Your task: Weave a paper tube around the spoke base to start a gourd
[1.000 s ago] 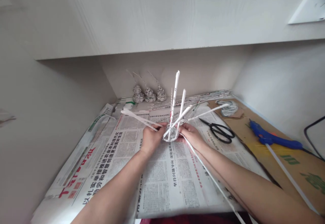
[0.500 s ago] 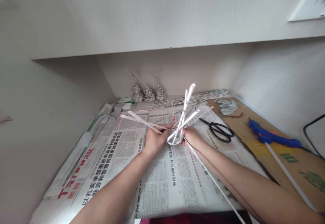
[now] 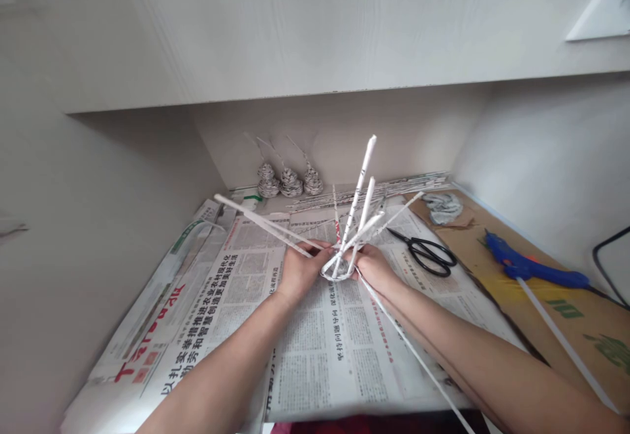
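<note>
Between my hands is a small round piece woven from rolled newspaper, a paper-tube weave (image 3: 335, 275), with several tubes fanning up and outward. My left hand (image 3: 304, 271) grips its left side, fingers closed at the base of two tubes that slant up to the left. On the right side my right hand (image 3: 375, 268) pinches the rim, its fingertips partly hidden behind the tubes. From there a long paper strand (image 3: 408, 342) trails down toward the front edge. Just right of my right hand lie black-handled scissors (image 3: 427, 254).
Sheets of newspaper (image 3: 305, 362) cover the tabletop. Three gourd-shaped woven pieces (image 3: 291, 183) stand at the back, beside a pile of paper tubes (image 3: 378, 191). A blue glue gun (image 3: 531, 266) and a crumpled grey cloth (image 3: 443, 209) rest on cardboard (image 3: 546, 348) at right. An overhead panel (image 3: 315, 33) juts above.
The upright tubes have spread apart, and the left pair reaches farther up and left. Both hands keep their hold on the weave, almost in place.
</note>
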The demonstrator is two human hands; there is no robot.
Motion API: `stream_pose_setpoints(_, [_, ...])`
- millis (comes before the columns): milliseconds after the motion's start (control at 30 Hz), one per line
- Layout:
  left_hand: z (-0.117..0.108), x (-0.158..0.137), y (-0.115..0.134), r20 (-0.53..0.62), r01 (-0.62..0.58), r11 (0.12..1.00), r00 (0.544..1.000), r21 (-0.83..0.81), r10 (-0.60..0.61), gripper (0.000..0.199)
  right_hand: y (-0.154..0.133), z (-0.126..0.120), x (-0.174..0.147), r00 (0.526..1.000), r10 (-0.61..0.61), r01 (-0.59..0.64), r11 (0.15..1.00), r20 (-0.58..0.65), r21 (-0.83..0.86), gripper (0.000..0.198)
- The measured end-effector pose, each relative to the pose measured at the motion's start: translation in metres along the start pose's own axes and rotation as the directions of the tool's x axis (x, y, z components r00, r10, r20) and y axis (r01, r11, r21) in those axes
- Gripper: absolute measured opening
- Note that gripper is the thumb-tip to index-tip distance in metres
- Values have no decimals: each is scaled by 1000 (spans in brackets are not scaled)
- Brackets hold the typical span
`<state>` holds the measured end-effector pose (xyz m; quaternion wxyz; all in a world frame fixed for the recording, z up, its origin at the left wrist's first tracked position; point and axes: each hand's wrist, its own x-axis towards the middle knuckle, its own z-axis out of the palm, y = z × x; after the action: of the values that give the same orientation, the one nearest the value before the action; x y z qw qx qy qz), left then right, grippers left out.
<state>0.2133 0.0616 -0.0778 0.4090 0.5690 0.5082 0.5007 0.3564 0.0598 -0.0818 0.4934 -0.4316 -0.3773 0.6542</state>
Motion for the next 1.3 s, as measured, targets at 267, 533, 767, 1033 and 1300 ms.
stream_pose_setpoints(267, [1, -2, -2, 32, -20, 998, 999, -61, 22, 28, 4, -1, 3, 999, 29, -24, 994, -42, 107, 18])
stream_pose_setpoints(533, [0, -2, 0, 20, -10, 999, 1000, -48, 11, 32, 3, -1, 2, 996, 64, -56, 990, -54, 128, 23])
stream_pose_setpoints(767, [-5, 1, 1, 57, 85, 995, 995, -47, -83, 39, 3, -1, 2, 993, 13, -11, 1000, -117, 22, 21])
stream_pose_setpoints(1033, [-50, 10, 24, 657, 308, 947, 732, -86, -179, 55, -3, -23, 15, 997, -46, 31, 974, -61, -223, 15])
stream_pose_setpoints(1300, [-30, 9, 2, 463, 264, 964, 859, -36, -218, 40, -2, -20, 9, 998, -62, 66, 942, 23, -328, 18])
